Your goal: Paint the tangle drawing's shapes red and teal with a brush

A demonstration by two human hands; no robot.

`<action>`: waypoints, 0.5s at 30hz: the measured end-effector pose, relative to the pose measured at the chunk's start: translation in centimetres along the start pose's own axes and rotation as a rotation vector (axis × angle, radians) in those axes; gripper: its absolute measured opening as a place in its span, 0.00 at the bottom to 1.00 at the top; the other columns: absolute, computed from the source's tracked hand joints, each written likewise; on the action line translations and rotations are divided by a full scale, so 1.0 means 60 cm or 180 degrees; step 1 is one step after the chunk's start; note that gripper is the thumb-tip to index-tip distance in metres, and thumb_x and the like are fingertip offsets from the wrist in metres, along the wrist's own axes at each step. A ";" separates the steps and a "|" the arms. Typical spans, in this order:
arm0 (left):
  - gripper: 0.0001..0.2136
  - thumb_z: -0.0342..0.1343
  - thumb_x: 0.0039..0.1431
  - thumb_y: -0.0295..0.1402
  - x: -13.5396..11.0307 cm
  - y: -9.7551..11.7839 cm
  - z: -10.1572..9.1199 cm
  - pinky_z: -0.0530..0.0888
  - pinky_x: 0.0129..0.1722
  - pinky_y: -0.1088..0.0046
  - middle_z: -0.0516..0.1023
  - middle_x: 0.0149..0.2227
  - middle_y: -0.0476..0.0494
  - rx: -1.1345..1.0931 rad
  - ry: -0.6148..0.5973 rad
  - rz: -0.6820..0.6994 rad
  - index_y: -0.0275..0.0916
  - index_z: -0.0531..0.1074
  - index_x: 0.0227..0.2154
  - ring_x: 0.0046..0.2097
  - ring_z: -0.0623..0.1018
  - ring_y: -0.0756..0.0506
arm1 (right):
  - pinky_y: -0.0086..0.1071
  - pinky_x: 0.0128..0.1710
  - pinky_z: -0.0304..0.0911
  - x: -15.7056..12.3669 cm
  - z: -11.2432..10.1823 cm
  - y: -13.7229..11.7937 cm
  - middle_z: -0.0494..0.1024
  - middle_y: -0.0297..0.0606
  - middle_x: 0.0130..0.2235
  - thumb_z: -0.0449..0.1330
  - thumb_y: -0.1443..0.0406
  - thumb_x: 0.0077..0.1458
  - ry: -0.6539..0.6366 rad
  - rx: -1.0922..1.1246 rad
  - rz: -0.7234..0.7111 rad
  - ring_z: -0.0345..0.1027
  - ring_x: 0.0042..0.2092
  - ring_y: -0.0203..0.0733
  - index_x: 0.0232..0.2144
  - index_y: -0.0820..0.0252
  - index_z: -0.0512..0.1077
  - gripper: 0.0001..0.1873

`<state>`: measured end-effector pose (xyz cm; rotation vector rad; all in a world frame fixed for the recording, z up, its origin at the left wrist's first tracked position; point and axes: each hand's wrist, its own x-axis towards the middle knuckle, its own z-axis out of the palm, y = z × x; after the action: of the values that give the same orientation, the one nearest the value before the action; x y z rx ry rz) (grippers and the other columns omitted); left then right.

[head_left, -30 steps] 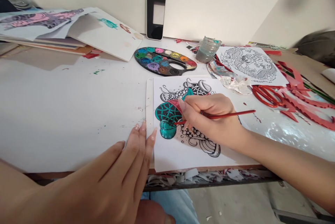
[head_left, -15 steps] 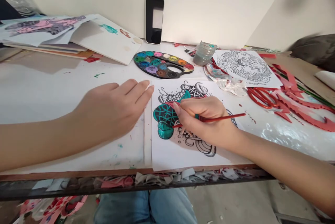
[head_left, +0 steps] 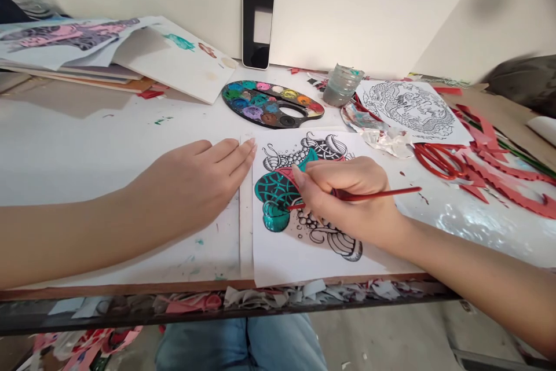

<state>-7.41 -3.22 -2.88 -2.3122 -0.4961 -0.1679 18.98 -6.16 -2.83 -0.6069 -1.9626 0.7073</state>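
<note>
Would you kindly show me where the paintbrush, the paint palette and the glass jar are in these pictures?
Paintbrush (head_left: pixel 382 193): head view, on its red handle.
Paint palette (head_left: pixel 299 121): head view, on its black rim below the thumb hole.
Glass jar (head_left: pixel 341 87): head view, on its side wall.

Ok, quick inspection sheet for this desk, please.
surface: white table top, flecked with paint
job's things: line-art sheet, partly painted teal; red-handled brush
grips: right hand holds the brush, tip at the teal area; left hand lies flat on the table, left of the sheet
clutter: paint palette, smeared glass jar, red scissors, red paper offcuts, dragon drawing, paper scraps below the table top
cables: nothing seen
surroundings: phone upright against the wall
</note>
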 end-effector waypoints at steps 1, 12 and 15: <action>0.24 0.46 0.71 0.15 0.000 0.000 -0.002 0.82 0.40 0.61 0.89 0.59 0.28 -0.0006 0.0001 0.0011 0.18 0.78 0.64 0.55 0.87 0.36 | 0.30 0.23 0.51 -0.001 0.000 -0.001 0.60 0.26 0.20 0.61 0.78 0.70 0.0055 0.0011 0.0014 0.52 0.23 0.29 0.22 0.57 0.49 0.31; 0.23 0.45 0.72 0.15 -0.004 0.004 0.005 0.82 0.41 0.62 0.88 0.60 0.28 -0.0008 0.0137 -0.0085 0.20 0.79 0.62 0.55 0.87 0.37 | 0.32 0.21 0.51 -0.002 -0.002 -0.006 0.60 0.26 0.18 0.69 0.69 0.73 0.0064 -0.0056 0.0317 0.52 0.22 0.29 0.20 0.57 0.50 0.36; 0.24 0.44 0.73 0.15 -0.002 0.004 0.000 0.82 0.43 0.62 0.87 0.62 0.28 0.0030 -0.0015 -0.0090 0.22 0.80 0.63 0.57 0.87 0.37 | 0.31 0.22 0.53 -0.002 -0.001 -0.002 0.59 0.25 0.20 0.66 0.69 0.76 0.0032 -0.0004 0.0266 0.52 0.23 0.29 0.21 0.57 0.51 0.34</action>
<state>-7.43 -3.43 -3.08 -2.2977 -0.5310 -0.1734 19.06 -6.32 -2.78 -0.6954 -1.9376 0.7530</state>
